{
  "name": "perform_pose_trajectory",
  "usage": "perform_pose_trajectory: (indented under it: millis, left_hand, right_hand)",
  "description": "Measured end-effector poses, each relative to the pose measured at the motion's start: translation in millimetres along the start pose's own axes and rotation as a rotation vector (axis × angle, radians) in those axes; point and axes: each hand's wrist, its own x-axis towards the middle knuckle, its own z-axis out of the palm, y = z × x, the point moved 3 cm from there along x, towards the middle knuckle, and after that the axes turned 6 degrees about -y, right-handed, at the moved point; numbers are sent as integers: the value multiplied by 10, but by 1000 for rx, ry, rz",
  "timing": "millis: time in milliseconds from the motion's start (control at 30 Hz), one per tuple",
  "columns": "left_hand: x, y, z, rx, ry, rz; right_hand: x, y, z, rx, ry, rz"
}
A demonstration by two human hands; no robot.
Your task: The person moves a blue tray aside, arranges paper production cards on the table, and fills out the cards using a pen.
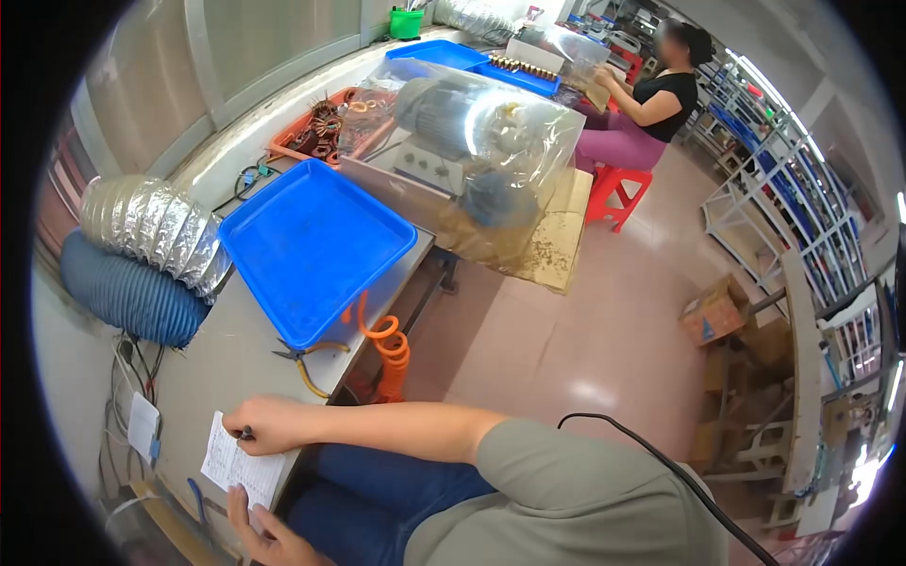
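My right hand (269, 424) is closed around a dark pen (246, 433). It rests on the upper part of a white sheet of paper (236, 467) covered in rows of small handwriting. At the sheet's lower edge lies my left hand (264, 533), thumb and fingers apart, its fingertips touching the paper. Beyond my right hand, pliers with yellow handles (311, 368) lie on the bench. A blue-handled tool (196, 500) sits left of the sheet, partly in shadow.
A blue tray (316, 245) stands farther along the bench (222, 354), near an orange coiled hose (389, 354). Beyond are a plastic-covered machine (472, 141) and an orange bin of copper-coloured parts (316, 132). Ducts (142, 283) run along the wall. Another person (651, 104) sits on a red stool.
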Motion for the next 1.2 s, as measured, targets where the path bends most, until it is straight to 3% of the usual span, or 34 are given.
perform_pose_trajectory:
  millis: [67, 100, 133, 167, 200, 233, 267, 433, 533, 667, 733, 833, 933, 1200]
  left_hand:
    - [-120, 142, -159, -392, -84, -208]
    - [-210, 302, -176, -767, -145, -85]
    - [-227, 999, -200, -600, -135, -259]
    - [-168, 1301, -195, -806, -265, 129]
    - [-172, 1660, -134, -990, -234, 249]
    - [-270, 1784, -219, -1022, -289, 151]
    - [-217, 1883, -241, -1078, -369, 335]
    - [-407, 2472, -621, -904, -440, 55]
    - [-552, 2638, -680, -913, -336, -267]
    - [-635, 2742, -690, -664, -255, -200]
    - [-729, 2664, -676, -695, -196, -63]
    - [-912, 2263, -542, -890, -112, 288]
    - [-445, 2119, -35, -1035, -147, 576]
    - [-289, 2098, -299, -1280, -144, 492]
  right_hand:
    - [-25, 36, 19, 32, 30, -13]
    - [-22, 90, 20, 49, 50, -35]
    - [0, 146, 104, 92, 53, -60]
    - [32, 302, 174, 93, 8, -27]
    - [38, 330, 181, 116, 4, 6]
    - [36, 335, 180, 111, -3, 11]
    - [33, 212, 145, 104, 9, 66]
    - [75, 90, 94, 27, 1, 52]
    - [39, 49, 130, 27, -28, 79]
    - [114, 58, 127, 20, -55, 71]
    - [86, 75, 111, -5, -67, 89]
    - [97, 152, 149, 3, -50, 98]
    - [102, 200, 175, 14, -73, 127]
    - [124, 59, 137, -25, -95, 159]
